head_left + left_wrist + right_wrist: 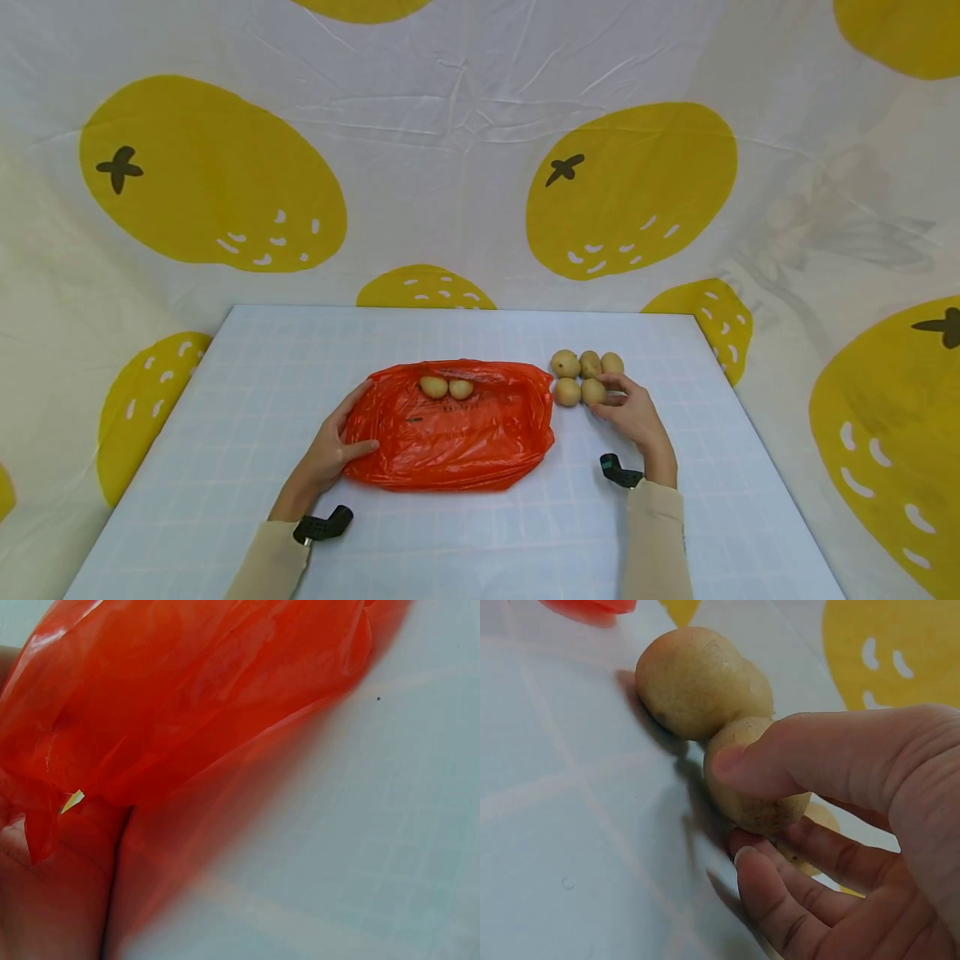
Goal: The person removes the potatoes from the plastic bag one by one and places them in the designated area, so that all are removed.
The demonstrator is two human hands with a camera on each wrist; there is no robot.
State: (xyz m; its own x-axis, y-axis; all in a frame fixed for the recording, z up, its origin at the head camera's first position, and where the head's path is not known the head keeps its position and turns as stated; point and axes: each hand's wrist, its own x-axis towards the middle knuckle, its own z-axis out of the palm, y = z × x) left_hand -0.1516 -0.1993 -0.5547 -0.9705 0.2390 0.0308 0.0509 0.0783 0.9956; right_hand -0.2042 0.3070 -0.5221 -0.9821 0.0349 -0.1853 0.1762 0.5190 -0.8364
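Observation:
A red plastic bag [465, 450] lies spread on the table, and two potatoes [433, 387] rest near its far side. My left hand [327, 450] holds the bag by its left end, thumb over the near part and fingers along the far part. Red film fills most of the left wrist view and covers the fingers there. To the right of the bag, my right hand [633, 412] pinches a potato [761, 814] between thumb and fingers. That potato sits at the near right of a small group of potatoes [565, 364], pressed close to its neighbours.
The table [480, 550] has a pale checked cover. Behind it and at both sides hangs a white cloth [450, 183] printed with large yellow fruit. Black wrist cameras [322, 525] sit on both wrists.

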